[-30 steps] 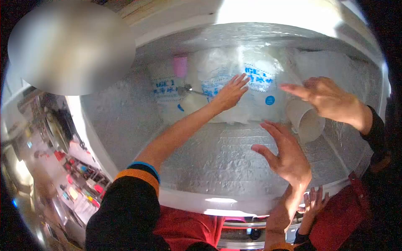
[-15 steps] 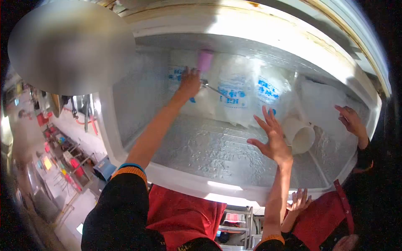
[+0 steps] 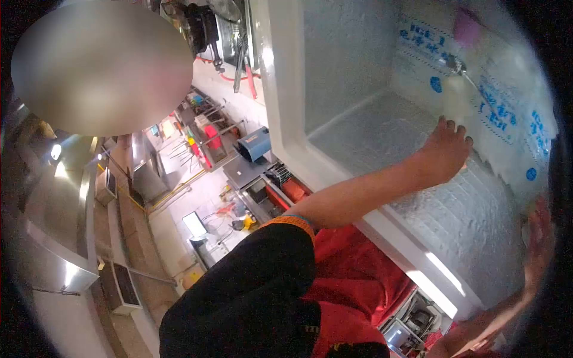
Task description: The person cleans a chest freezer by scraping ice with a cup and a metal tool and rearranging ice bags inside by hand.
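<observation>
My left hand [image 3: 444, 152] reaches over the white-rimmed chest [image 3: 334, 164], its fingers a little apart and bent downward, with nothing seen in them. Just beyond its fingertips are the bags with blue ICE print [image 3: 427, 45], a metal scoop or utensil [image 3: 456, 64] lying on them. A pink cup [image 3: 467, 28] stands at the far side of the bags. Near the right edge of the view my right hand [image 3: 539, 230] is held up, dim and partly cut by the dark border, fingers apart, beside the bags.
To the left of the chest are a blue box [image 3: 255, 144], a grey laptop-like panel [image 3: 239, 173], a bright white screen [image 3: 194, 225] and shelves with red and yellow items. Tongs [image 3: 240, 68] hang on the wall. Below the chest, a rack [image 3: 412, 322] holds several things.
The view has swung left, so the chest sits further right. My left hand has come back from the bags toward the near side. The co-worker's hands and the white container are out of view.
</observation>
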